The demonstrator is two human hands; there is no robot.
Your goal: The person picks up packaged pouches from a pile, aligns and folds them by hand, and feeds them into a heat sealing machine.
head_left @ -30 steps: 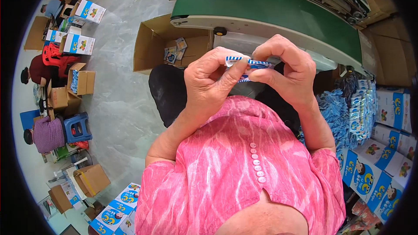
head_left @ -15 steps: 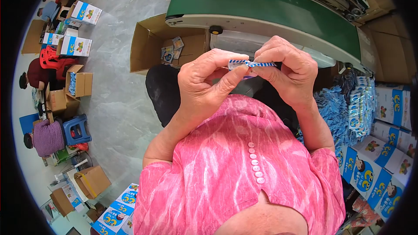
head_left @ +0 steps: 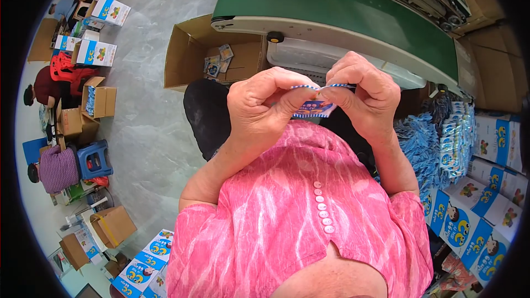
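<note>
While a small glossy packet with blue-and-white striped edges (head_left: 312, 108) is held up in front of the torso, its far edge is pinched at the left by the thumb and fingers of the left hand (head_left: 258, 99) and at the right by those of the right hand (head_left: 365, 92). Work on this packet is judged to be unfinished, since it is gripped by both hands and has not been laid down; whether its edge has been parted cannot be told, as it is mostly covered by fingertips. At least 3 flat printed packets (head_left: 225, 58) are contained in an open brown cardboard carton (head_left: 181, 58) at the far left, near the green conveyor belt (head_left: 331, 8). At the right, a loose heap of blue-and-white packets (head_left: 415, 143) is touched by neither hand.
</note>
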